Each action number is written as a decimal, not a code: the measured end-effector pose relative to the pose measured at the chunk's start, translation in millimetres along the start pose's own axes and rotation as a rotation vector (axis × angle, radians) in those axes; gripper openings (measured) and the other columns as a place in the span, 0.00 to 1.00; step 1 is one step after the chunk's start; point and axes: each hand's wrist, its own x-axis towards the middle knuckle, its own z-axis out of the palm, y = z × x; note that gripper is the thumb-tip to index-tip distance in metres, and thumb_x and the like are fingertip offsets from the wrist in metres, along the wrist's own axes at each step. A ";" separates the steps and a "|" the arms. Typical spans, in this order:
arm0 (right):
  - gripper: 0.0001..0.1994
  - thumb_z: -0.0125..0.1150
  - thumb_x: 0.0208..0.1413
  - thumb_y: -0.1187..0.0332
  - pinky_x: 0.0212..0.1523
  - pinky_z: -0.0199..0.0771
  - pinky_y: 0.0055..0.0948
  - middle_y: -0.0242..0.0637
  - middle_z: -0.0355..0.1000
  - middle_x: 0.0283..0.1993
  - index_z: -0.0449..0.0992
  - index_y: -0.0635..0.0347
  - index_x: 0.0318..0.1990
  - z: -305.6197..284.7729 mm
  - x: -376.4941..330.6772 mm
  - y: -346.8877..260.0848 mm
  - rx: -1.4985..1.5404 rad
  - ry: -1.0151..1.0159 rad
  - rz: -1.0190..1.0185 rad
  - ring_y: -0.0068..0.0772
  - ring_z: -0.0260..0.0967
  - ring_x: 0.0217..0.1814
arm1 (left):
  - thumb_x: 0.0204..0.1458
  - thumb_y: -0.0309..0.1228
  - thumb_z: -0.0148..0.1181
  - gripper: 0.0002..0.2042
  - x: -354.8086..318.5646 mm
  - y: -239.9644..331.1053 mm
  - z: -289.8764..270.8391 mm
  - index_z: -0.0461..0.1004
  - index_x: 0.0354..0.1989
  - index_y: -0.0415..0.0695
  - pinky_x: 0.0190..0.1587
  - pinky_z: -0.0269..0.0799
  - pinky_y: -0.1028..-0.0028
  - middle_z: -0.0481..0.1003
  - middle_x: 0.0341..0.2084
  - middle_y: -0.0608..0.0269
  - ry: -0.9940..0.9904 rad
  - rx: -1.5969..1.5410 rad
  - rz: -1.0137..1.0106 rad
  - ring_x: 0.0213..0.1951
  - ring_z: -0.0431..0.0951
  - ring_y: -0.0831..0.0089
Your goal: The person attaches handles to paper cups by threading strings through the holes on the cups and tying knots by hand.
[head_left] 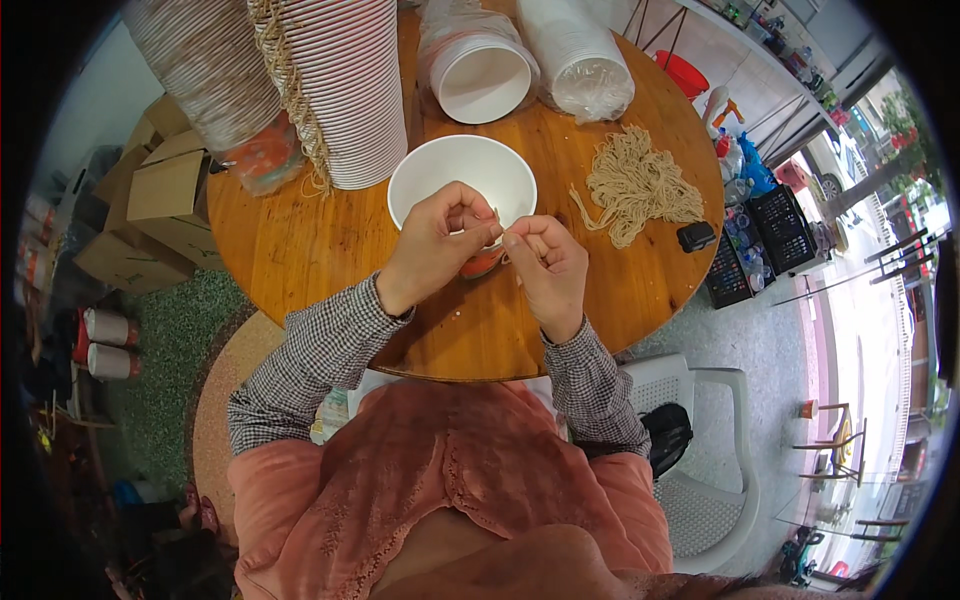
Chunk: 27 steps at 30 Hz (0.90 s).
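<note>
In front of me on the round wooden table stands a white paper bucket [411, 180], its open mouth facing up and a bit of red-orange side showing under my hands. My left hand [432, 245] and my right hand [552, 268] meet over its near rim. Both pinch a short piece of beige twine [497, 215] with thumb and fingertips; how it joins the bucket is hidden by the fingers. Right of the bucket lies a loose heap of the same twine [640, 188]. To its left rises a tall stack of white buckets [345, 85] with twine handles hanging along one side.
Two plastic-wrapped bucket stacks [487, 84] lie at the table's back, and another stack [205, 70] leans at far left. A small black object [696, 236] sits near the right edge of the table [300, 255]. Cardboard boxes [165, 205] are left, a white chair [715, 500] right.
</note>
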 end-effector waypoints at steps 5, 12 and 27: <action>0.02 0.55 0.60 0.77 0.21 0.51 0.10 0.19 0.64 0.24 0.72 0.65 0.39 -3.4 -1.1 0.7 0.000 -0.031 -0.004 0.05 0.54 0.22 | 0.49 0.17 0.61 0.05 -1.5 -6.6 -1.0 0.73 0.33 0.36 0.39 0.73 0.82 0.71 0.36 0.62 0.032 0.245 0.262 0.36 0.73 0.80; 0.03 0.55 0.60 0.76 0.22 0.55 0.10 0.21 0.67 0.25 0.72 0.65 0.39 -1.9 -1.0 -0.6 -0.004 -0.011 0.019 0.05 0.57 0.23 | 0.48 0.19 0.61 0.04 -7.7 -0.6 4.9 0.76 0.34 0.37 0.38 0.72 0.78 0.70 0.37 0.61 0.115 0.703 0.553 0.36 0.74 0.72; 0.06 0.51 0.65 0.69 0.23 0.59 0.12 0.25 0.68 0.27 0.69 0.62 0.40 -4.0 4.1 8.2 -0.078 -0.084 -0.003 0.09 0.58 0.24 | 0.56 0.26 0.57 0.05 14.2 7.1 -23.8 0.75 0.37 0.37 0.37 0.67 0.84 0.73 0.29 0.71 -0.280 -0.357 -0.463 0.31 0.69 0.83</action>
